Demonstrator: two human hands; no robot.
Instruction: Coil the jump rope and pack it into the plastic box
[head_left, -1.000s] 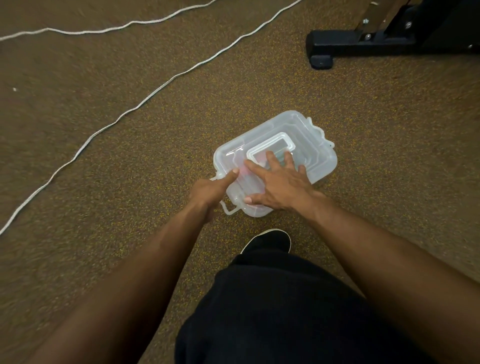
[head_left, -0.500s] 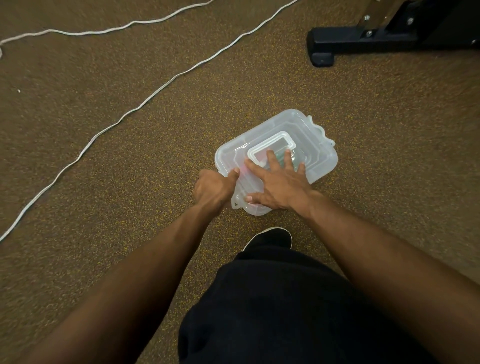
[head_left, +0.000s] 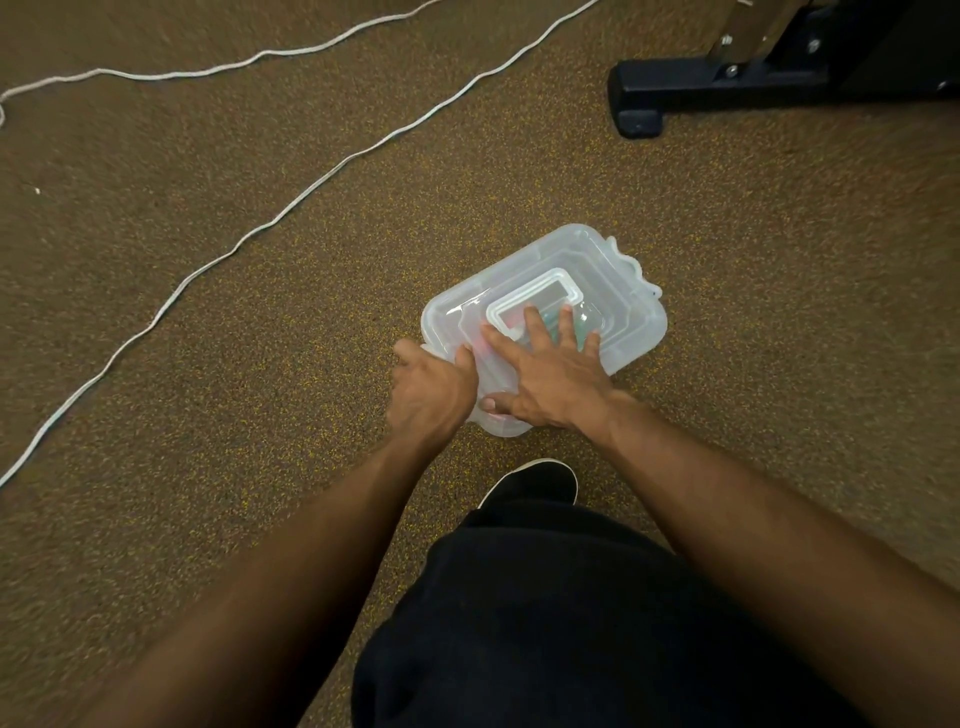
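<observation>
- The plastic box (head_left: 613, 291) sits on the speckled brown floor (head_left: 260, 519), its translucent lid on top, a raised rectangular handle frame (head_left: 563, 285) at the lid's centre. Faint pink and green shapes show through the plastic; what they are cannot be told.
- The right hand (head_left: 550, 371) lies flat on the lid, palm down, fingers spread and extended, fingertips reaching the handle frame. It grasps nothing; it presses on the lid surface, thumb at the box's near corner.
- The left hand (head_left: 431, 389) is curled at the box's near-left end, fingers bent around the edge there, thumb up against the lid rim. Whether it pinches a latch is hidden by the hand itself.
- The jump rope (head_left: 291, 205) is a thin white cord lying loose and uncoiled on the floor, well apart from both hands, running in long curves from the lower left toward the top edge.
- A black shoe (head_left: 535, 483) rests just below the box, with dark clothing (head_left: 571, 623) beneath it.
- A black equipment base (head_left: 727, 83) stands at the upper right, away from the box.
</observation>
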